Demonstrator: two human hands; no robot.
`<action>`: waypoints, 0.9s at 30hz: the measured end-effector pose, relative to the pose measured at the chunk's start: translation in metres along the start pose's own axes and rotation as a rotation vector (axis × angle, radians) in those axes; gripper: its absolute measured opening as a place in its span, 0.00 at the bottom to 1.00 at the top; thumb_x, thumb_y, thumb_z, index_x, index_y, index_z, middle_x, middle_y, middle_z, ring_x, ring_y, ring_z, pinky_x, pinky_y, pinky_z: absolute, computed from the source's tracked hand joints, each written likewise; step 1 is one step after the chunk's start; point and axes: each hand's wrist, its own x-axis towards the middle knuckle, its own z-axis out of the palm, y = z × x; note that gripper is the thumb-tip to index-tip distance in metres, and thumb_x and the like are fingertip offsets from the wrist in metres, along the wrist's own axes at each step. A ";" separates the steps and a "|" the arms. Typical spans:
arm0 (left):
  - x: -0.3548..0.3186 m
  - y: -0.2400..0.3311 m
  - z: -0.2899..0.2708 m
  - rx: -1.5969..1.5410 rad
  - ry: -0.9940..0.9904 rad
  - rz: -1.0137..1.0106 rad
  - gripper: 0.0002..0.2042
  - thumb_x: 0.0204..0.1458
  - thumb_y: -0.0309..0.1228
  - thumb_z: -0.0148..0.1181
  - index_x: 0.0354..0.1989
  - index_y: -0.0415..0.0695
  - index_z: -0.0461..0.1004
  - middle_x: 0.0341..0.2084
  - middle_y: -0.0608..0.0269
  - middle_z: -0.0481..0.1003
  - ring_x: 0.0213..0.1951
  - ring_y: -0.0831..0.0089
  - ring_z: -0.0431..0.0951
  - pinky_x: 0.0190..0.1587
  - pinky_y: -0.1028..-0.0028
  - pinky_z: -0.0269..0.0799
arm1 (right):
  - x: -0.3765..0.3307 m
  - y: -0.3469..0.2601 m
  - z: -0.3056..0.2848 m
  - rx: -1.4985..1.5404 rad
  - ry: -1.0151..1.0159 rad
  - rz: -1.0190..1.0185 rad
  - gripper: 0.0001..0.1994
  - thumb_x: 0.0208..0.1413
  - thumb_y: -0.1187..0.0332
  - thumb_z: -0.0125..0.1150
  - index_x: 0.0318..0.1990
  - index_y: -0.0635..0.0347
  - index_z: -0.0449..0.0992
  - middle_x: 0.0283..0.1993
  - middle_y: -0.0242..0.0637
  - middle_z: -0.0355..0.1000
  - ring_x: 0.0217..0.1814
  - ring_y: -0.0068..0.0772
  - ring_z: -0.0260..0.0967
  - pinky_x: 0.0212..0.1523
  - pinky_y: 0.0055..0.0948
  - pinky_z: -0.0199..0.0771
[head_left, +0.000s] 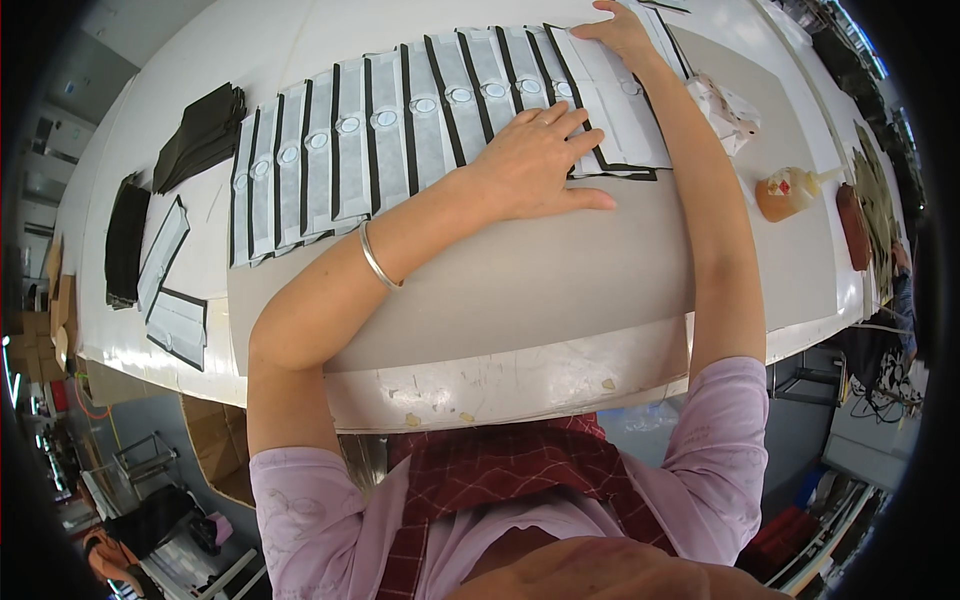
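A row of overlapping pale fabric panels (345, 185) with black edging runs across the far side of the table, most showing a round disc partway along. My left hand (540, 165) lies flat on the right part of the row, fingers spread, a ring on one finger. At the far edge of the rightmost white panel (625, 115) is my right hand (618, 35), its thumb and fingers apart, touching the panel near its top corner. The right forearm crosses over that panel's right side and hides part of it.
A grey mat (480, 285) covers the white table (480, 385). Stacks of dark cloth (200, 140) and two loose black-edged pieces (178, 325) lie left. At right are a crumpled white wrapper (728, 110), a bottle of amber liquid (786, 195) and a reddish-brown block (853, 227).
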 end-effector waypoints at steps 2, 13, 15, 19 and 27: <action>0.001 -0.001 0.000 -0.004 0.002 0.006 0.41 0.55 0.65 0.53 0.63 0.39 0.68 0.64 0.40 0.64 0.68 0.43 0.59 0.68 0.51 0.56 | -0.003 -0.005 -0.001 -0.088 0.030 -0.093 0.32 0.38 0.63 0.80 0.53 0.63 0.76 0.45 0.47 0.77 0.47 0.40 0.74 0.49 0.35 0.75; -0.003 -0.004 0.003 0.011 0.015 0.014 0.40 0.55 0.65 0.53 0.63 0.40 0.67 0.64 0.40 0.64 0.68 0.42 0.59 0.68 0.51 0.57 | -0.036 -0.096 0.030 -0.717 -0.193 -0.761 0.07 0.46 0.62 0.73 0.29 0.53 0.86 0.57 0.42 0.73 0.66 0.48 0.60 0.66 0.43 0.60; -0.003 -0.004 0.004 0.011 0.028 0.021 0.40 0.55 0.65 0.53 0.63 0.40 0.68 0.63 0.40 0.65 0.68 0.42 0.60 0.67 0.51 0.58 | -0.033 -0.092 0.031 -0.714 -0.176 -0.750 0.07 0.46 0.62 0.73 0.30 0.53 0.86 0.57 0.42 0.73 0.66 0.48 0.61 0.66 0.43 0.60; -0.004 -0.006 0.005 0.015 0.048 0.030 0.40 0.55 0.65 0.53 0.62 0.40 0.68 0.63 0.40 0.65 0.67 0.42 0.61 0.67 0.52 0.58 | -0.033 -0.089 0.034 -0.676 -0.187 -0.676 0.08 0.47 0.62 0.72 0.31 0.54 0.86 0.58 0.44 0.72 0.66 0.49 0.60 0.65 0.44 0.61; -0.005 -0.006 0.007 0.006 0.077 0.032 0.40 0.55 0.65 0.53 0.62 0.39 0.69 0.63 0.40 0.65 0.66 0.42 0.62 0.67 0.51 0.59 | -0.012 -0.064 0.039 -0.373 -0.186 -0.531 0.11 0.60 0.61 0.61 0.39 0.58 0.82 0.51 0.44 0.75 0.59 0.43 0.66 0.61 0.40 0.65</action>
